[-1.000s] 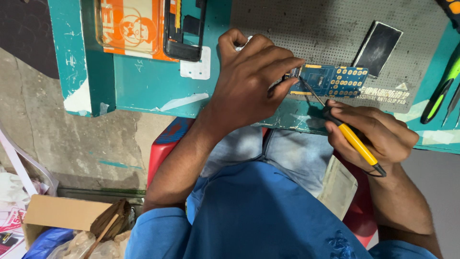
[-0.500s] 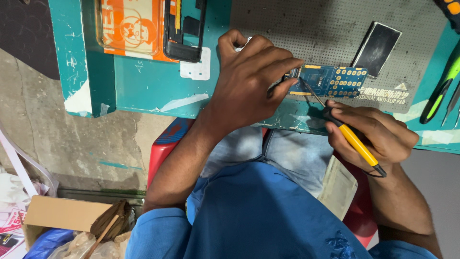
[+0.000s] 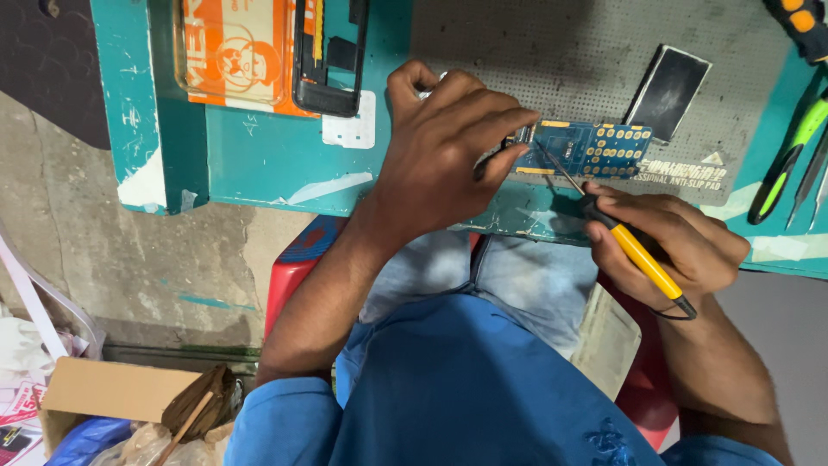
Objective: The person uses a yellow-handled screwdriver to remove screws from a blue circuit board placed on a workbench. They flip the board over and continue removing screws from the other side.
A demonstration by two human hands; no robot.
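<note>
A small blue circuit board (image 3: 595,148) with gold pads lies on a grey perforated mat (image 3: 552,60) atop a teal table. My left hand (image 3: 448,151) presses down on the board's left end, fingertips pinching it. In my right hand (image 3: 677,246) is a yellow-handled soldering iron (image 3: 634,250), held like a pen. Its thin tip (image 3: 552,168) touches the left part of the board beside my left fingertips.
A black phone frame (image 3: 332,60) and an orange box (image 3: 241,52) lie at the table's back left. A small dark screen (image 3: 667,91) rests on the mat's right. Green and black tools (image 3: 789,164) sit far right. A cardboard box (image 3: 112,393) stands on the floor, lower left.
</note>
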